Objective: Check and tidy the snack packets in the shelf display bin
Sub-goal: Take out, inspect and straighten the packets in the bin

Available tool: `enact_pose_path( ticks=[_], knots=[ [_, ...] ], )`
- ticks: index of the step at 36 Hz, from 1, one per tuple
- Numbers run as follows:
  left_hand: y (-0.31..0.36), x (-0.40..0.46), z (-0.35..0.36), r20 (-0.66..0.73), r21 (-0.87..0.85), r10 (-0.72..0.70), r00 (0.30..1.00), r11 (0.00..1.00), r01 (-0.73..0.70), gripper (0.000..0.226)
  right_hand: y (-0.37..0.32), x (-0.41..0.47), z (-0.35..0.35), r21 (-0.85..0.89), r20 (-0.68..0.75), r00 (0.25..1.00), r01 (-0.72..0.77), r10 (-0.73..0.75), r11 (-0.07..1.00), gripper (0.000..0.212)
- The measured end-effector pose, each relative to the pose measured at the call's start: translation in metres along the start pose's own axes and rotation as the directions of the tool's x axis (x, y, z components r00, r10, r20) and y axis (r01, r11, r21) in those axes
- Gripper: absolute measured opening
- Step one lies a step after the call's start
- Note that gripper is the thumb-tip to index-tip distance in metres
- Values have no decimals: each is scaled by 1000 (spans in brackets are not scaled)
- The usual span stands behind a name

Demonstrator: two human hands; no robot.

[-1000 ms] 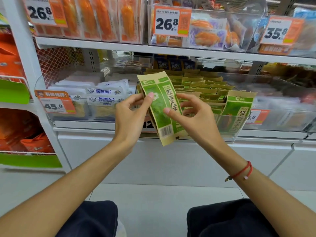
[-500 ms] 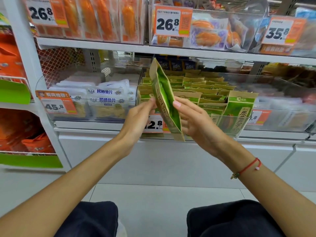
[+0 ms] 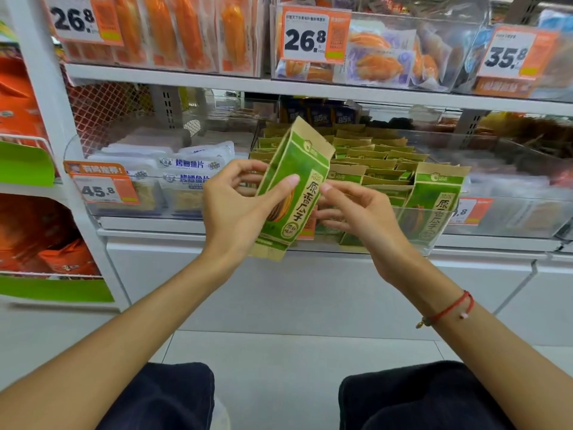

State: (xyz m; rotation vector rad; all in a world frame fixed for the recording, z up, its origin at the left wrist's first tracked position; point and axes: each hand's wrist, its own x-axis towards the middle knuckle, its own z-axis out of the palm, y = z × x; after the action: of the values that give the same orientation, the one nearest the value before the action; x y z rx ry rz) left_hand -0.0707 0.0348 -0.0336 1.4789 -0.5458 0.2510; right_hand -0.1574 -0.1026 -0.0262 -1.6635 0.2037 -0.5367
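A green and kraft-paper snack packet (image 3: 294, 187) stands upright in front of the clear display bin (image 3: 440, 240), its printed front facing me. My left hand (image 3: 235, 209) grips its left edge, thumb across the front. My right hand (image 3: 356, 212) holds the packet's right edge with thumb and fingertips, fingers curled behind it. The bin holds several rows of the same green packets (image 3: 378, 156); one packet (image 3: 437, 200) leans against the bin's front right corner.
A clear bin of white fish-slice packets (image 3: 186, 178) sits to the left, with a 45.8 price tag (image 3: 99, 187). The shelf above carries orange snack packs (image 3: 173, 32) and price tags. Another clear bin (image 3: 527, 193) stands at right. Orange bags (image 3: 62, 262) fill the left rack.
The packet has been turned round between my hands, from its back with the barcode, through edge-on, to its printed front. Both hands stayed in front of the bin.
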Motion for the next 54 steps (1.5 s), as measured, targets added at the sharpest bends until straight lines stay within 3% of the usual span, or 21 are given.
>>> enact_pose_path(
  ticks=[6,12,15,19,25,29,34,40,46,54],
  knots=[
    [5,-5,2,44,62,117,992,991,-120,31,-1,-1,-2,15,-106,993,48,-46,999,13],
    [6,-2,5,106,-93,54,993,995,-44,30,-9,1,-5,-56,-233,947,216,-223,975,11],
    [9,5,9,144,-176,9,990,984,16,24,-15,5,-5,-175,-265,916,261,-301,949,20],
    [16,28,17,168,-242,-24,986,968,65,18,-29,25,-9,-327,-195,938,212,-285,921,42],
    [28,86,26,248,-217,43,968,976,12,22,-63,71,-21,-349,-74,904,372,-421,860,20],
    [26,121,29,321,-232,74,944,973,3,20,-76,97,-30,-411,-34,837,487,-547,771,27],
    [13,145,37,397,-298,96,913,954,29,20,-77,121,-38,-507,47,796,539,-603,673,25],
    [-12,167,44,368,-156,132,920,985,-79,29,-57,153,-46,-545,103,837,499,-537,673,23],
    [-33,187,44,496,66,54,867,993,-100,29,-37,184,-53,-660,142,926,351,-348,664,30],
    [-32,193,46,495,32,149,856,981,-190,29,-37,182,-60,-693,156,880,421,-448,585,34]
  ],
)
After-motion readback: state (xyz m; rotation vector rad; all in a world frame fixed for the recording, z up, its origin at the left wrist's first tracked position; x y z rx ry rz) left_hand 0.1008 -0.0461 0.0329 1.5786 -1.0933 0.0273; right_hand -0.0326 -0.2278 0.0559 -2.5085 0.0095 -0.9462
